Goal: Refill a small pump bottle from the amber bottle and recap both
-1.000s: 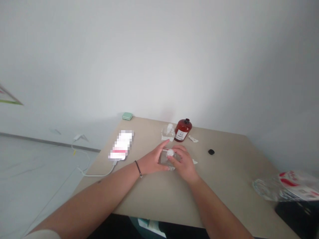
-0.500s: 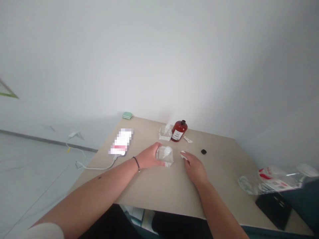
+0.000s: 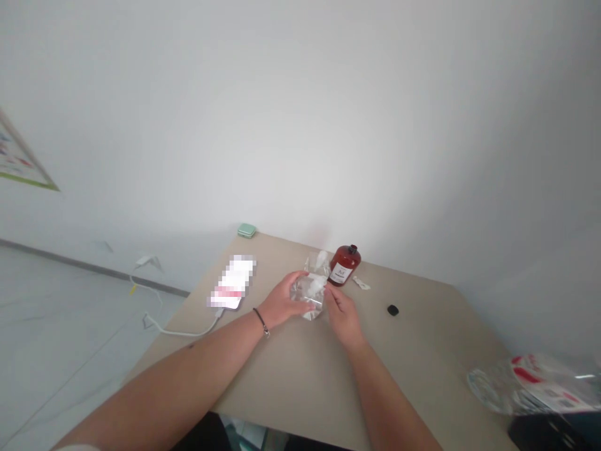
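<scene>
My left hand is wrapped round a small clear box from its left side, thumb near the front and fingers behind. Some crumpled white tissue shows at the box's upper right. My right hand is closed in a pinch at that corner, its fingertips against the tissue. How much of the tissue lies inside the box is unclear. Just behind stands a second clear box, also with something white in it. Beside that is a brown-red bottle with a white label, its neck uncapped.
A phone on a white cable lies at the left of the table. A green case is at the back corner. Right of the bottle are a white scrap and a black cap. A clear plastic bottle lies far right.
My right hand has moved left with the white tissue and now meets the clear box in my left hand. The view has shifted, so the table appears lower.
</scene>
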Demonstrator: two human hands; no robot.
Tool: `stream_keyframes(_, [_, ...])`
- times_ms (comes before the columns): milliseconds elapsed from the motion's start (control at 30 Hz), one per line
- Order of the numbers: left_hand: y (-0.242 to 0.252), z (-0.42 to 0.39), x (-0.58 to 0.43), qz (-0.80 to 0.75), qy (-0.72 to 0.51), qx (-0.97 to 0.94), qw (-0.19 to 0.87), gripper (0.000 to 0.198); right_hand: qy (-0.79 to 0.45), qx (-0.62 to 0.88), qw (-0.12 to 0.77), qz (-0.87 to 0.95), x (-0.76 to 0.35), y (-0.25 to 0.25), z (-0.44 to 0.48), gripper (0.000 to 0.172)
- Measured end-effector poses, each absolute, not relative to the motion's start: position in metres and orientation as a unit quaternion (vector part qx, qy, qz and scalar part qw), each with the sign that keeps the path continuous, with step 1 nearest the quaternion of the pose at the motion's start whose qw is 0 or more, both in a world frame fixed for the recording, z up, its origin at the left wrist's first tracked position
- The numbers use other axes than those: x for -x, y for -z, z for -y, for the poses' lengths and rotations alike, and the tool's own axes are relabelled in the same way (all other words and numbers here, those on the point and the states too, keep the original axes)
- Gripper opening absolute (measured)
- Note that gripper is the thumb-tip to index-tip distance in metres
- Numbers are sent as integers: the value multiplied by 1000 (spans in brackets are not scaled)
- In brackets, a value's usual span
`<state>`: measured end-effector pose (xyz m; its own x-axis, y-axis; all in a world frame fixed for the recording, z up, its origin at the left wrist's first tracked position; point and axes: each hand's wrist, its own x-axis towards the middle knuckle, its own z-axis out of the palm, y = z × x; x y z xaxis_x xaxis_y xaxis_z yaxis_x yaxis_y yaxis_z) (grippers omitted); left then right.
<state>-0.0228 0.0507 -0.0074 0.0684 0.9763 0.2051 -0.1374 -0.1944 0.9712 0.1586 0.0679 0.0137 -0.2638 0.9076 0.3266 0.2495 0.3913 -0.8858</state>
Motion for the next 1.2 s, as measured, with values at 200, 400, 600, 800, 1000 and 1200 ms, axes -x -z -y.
stream_keyframes(200, [9, -53, 14, -306, -584, -448, 603, 72, -472, 406, 504, 599, -165, -4, -70, 44])
stream_keyframes(400, [2, -49, 9, -285, -606, -443, 596, 66, -514, 390, 520, 560, -167, 2, -69, 49])
stream_keyframes(600, [-2, -43, 9, -319, -594, -501, 542, 68, -547, 387, 509, 541, -167, -6, -63, 45])
stream_keyframes(800, [-8, -43, 12, -301, -574, -550, 526, 62, -620, 377, 512, 460, -161, -14, -54, 44])
stream_keyframes(1000, [2, -34, 4, -401, -598, -554, 419, 62, -564, 409, 529, 484, -159, -3, -53, 47])
stream_keyframes(1200, [8, -21, -10, -444, -564, -592, 365, 94, -494, 432, 487, 576, -161, 2, -52, 48])
